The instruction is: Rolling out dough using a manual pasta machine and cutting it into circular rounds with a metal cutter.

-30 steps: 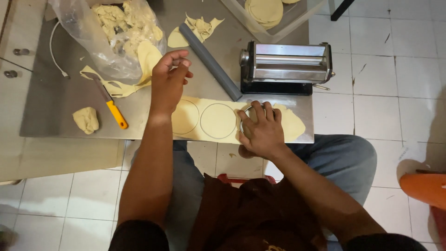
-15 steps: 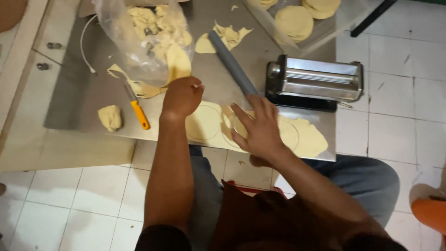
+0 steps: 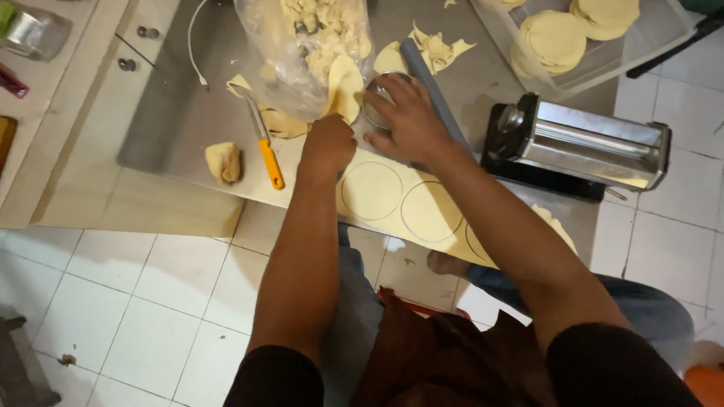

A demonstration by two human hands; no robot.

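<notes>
The right hand (image 3: 411,120) has its fingers spread flat over a round metal cutter (image 3: 381,105), pressing it into the dough sheet (image 3: 392,203) at the sheet's 12 o'clock end on the steel desk (image 3: 173,120). At its 9 o'clock, the left hand (image 3: 328,143) seems to pinch a dough round (image 3: 343,83), though the fingers are hidden. Judging by two scored circles towards 6 o'clock, cutting is under way; lifting the round cleanly would come next.

We see both forearms bare from the hands back to past the elbows: left hand (image 3: 328,145), right hand (image 3: 407,120). No rings, watch or gloves. Short black sleeves start near the shoulders. Dark maroon top over the torso, blue jeans on the legs.
</notes>
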